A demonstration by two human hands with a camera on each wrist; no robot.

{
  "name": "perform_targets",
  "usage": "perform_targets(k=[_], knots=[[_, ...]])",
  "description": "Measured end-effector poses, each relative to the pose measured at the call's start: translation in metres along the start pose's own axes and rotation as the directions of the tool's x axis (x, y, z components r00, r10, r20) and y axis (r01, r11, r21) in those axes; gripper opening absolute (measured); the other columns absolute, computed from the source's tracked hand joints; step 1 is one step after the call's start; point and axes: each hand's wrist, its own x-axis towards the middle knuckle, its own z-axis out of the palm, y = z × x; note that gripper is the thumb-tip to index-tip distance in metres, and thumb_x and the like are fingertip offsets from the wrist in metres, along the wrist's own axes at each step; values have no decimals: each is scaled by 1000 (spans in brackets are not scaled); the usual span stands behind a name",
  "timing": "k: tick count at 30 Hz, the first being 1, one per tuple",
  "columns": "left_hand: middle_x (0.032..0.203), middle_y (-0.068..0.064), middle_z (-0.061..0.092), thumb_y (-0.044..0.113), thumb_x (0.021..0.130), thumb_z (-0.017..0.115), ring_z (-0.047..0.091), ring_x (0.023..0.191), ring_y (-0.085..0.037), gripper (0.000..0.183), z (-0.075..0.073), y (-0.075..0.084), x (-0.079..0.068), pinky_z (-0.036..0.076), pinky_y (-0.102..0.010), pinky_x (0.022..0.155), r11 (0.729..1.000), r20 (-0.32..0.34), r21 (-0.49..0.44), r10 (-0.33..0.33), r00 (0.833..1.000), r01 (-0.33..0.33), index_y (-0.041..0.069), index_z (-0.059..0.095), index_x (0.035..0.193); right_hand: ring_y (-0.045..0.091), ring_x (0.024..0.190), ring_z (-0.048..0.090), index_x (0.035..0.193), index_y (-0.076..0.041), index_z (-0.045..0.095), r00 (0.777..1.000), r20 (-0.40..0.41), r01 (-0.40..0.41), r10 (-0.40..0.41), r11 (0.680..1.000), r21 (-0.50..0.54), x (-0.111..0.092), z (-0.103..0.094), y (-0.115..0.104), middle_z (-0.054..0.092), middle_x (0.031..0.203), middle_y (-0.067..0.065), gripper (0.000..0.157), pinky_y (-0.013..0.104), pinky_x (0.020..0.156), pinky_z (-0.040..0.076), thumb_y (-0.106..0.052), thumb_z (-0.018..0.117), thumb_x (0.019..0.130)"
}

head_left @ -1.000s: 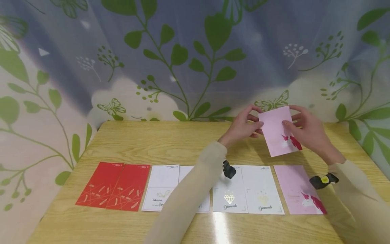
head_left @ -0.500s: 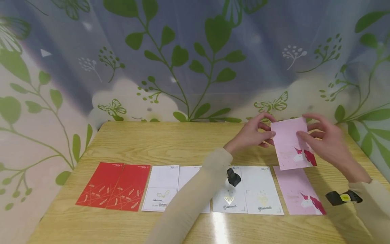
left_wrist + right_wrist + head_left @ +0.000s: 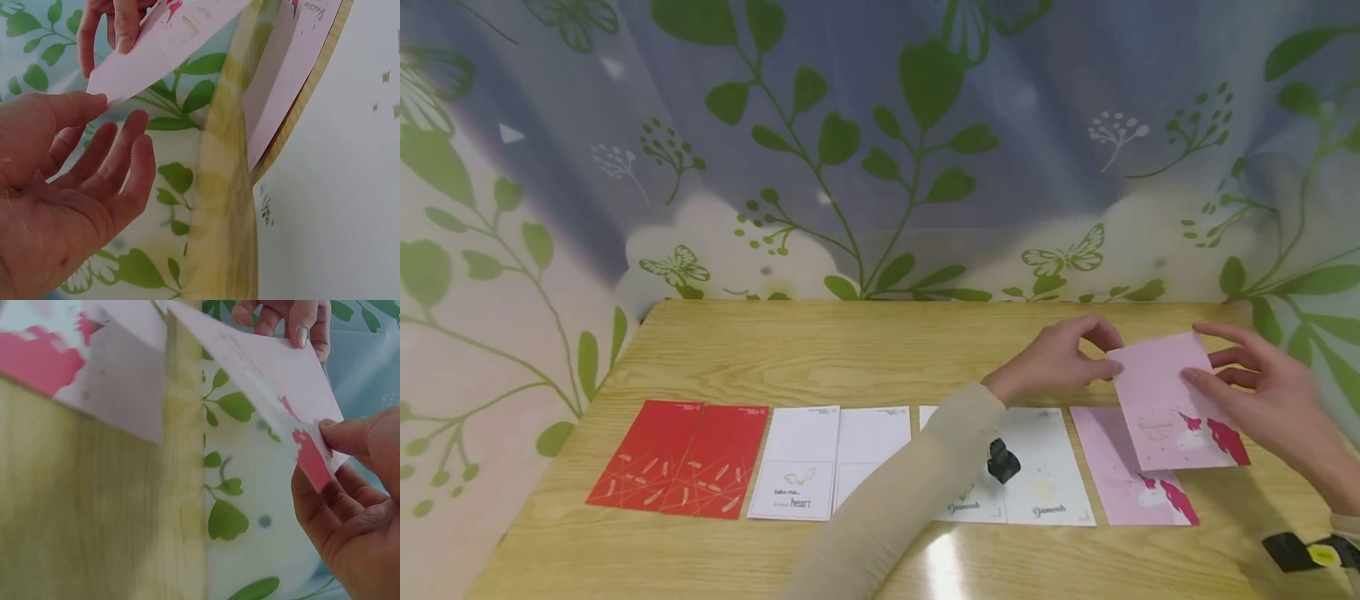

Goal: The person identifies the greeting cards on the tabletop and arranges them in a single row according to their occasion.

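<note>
A pink card with a white and red unicorn is held slightly tilted above the right part of the table. My left hand pinches its upper left corner, the thumb at the edge in the left wrist view. With the thumb on its face and fingers behind, my right hand grips its right side. A matching pink card lies flat on the wood, partly covered by the held one in the head view. To the left of that is a white card marked Diamonds, beside another partly behind my left sleeve.
Two red cards with gold feather prints lie at the left of the row. Between them and the Diamonds cards are two white cards, one partly hidden by my left sleeve. A leaf-patterned curtain hangs behind the wooden table.
Both hands have carried the held pink card to the right and down toward the front of the table. It now overlaps the lying pink card in the head view. The cards on the table have stayed put.
</note>
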Motion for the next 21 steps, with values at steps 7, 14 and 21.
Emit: perform_targets(k=[7, 14, 21], knots=[[111, 8, 66, 14, 96, 71, 64, 81, 4, 34, 18, 7, 5, 52, -10, 71, 993, -19, 112, -24, 1000, 25, 20, 66, 130, -8, 69, 60, 149, -24, 50, 994, 30, -102, 103, 994, -31, -18, -8, 7, 56, 88, -34, 62, 10, 60, 49, -11, 74, 94], [110, 11, 69, 16, 96, 72, 62, 89, 6, 30, 28, 4, 6, 49, -8, 73, 984, 5, 176, -26, 1000, 24, 23, 68, 125, -1, 63, 62, 135, -34, 59, 987, 14, -162, 162, 987, 13, -34, -8, 21, 61, 79, -31, 52, 15, 54, 50, -9, 75, 92], [112, 14, 68, 24, 97, 71, 59, 87, 9, 28, 31, 2, -3, 44, -5, 75, 927, 49, 371, -81, 995, 57, 24, 67, 125, -2, 60, 63, 127, -41, 61, 985, -18, -166, 169, 980, 112, -45, -6, 36, 64, 77, -30, 55, 13, 53, 49, -3, 75, 91]])
